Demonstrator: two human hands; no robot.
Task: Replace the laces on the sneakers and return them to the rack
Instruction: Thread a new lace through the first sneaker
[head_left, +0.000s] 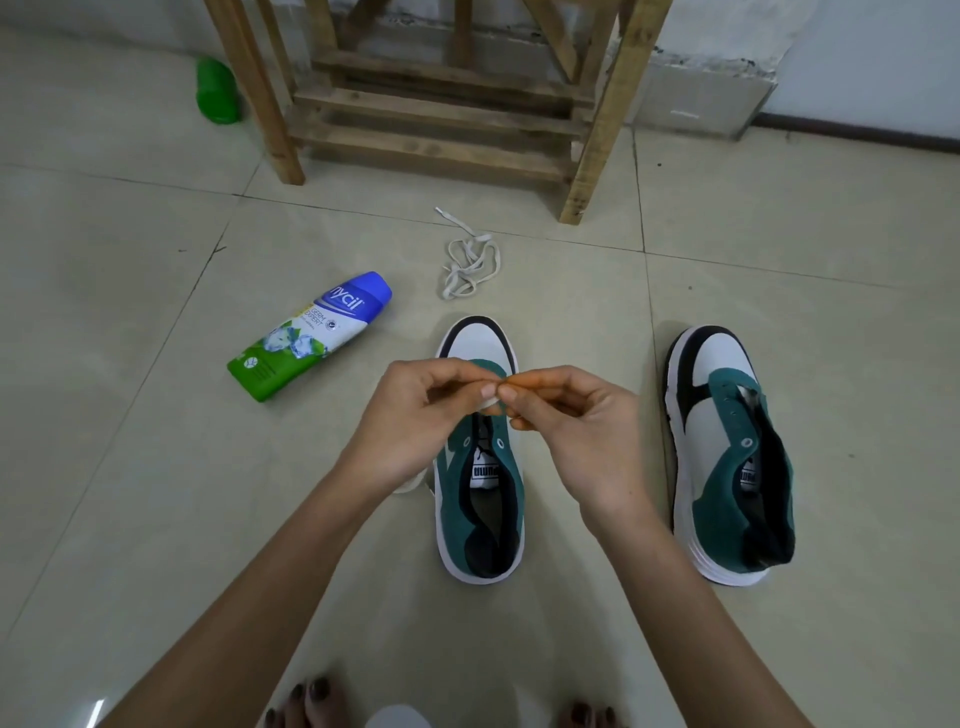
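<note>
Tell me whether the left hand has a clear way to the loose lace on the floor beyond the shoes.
Probably yes: the loose lace lies on bare floor just past the toe of the middle sneaker, nothing between. But the left hand is pinching a second lace.

White lace (488, 402) between left hand (410, 421) and right hand (576, 431), over sneaker (483, 509)

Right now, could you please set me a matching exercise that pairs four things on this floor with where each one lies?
Things:
1. loose lace
2. powder bottle
3. green bottle
4. unlaced sneaker

Places:
A. by the rack, outside its left-hand leg
B. on its side, left of the middle sneaker
C. right of the middle sneaker
D. tangled, between rack and middle sneaker

Pairs: 1-D, 2-B, 3-A, 4-C
</note>
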